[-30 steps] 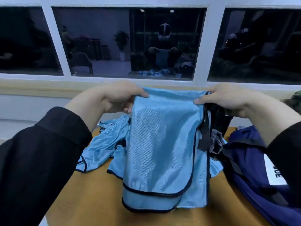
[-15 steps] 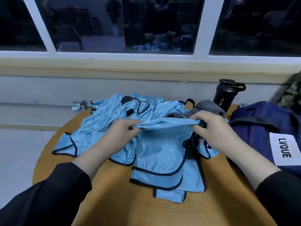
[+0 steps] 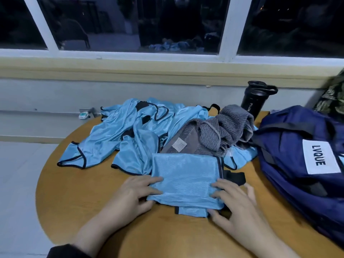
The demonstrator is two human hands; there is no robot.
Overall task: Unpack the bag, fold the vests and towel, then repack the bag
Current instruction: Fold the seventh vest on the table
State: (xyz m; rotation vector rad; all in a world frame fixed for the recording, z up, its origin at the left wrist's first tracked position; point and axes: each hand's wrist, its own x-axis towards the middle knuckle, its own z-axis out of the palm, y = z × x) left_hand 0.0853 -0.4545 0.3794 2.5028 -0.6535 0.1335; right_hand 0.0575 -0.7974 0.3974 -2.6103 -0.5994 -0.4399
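Note:
A folded light-blue vest [image 3: 186, 177] with black trim lies flat on the round wooden table [image 3: 78, 192] in front of me. My left hand [image 3: 134, 194] grips its left edge, fingers on top and thumb tucked under. My right hand [image 3: 234, 202] holds its right edge the same way. Behind it lies a loose heap of blue vests [image 3: 130, 131], with a crumpled grey striped towel [image 3: 216, 131] on its right side. The navy bag [image 3: 290, 149] with a white LVQUE label sits at the table's right.
A black shaker bottle [image 3: 255, 97] stands at the table's back edge, near the wall under the window. A camouflage item [image 3: 333, 97] shows at the far right. Bare tabletop lies to the left of and in front of my hands. Pale floor lies left of the table.
The vest I held up by its top edge has come down and been folded over onto the table. My hands moved from its top to its near side edges.

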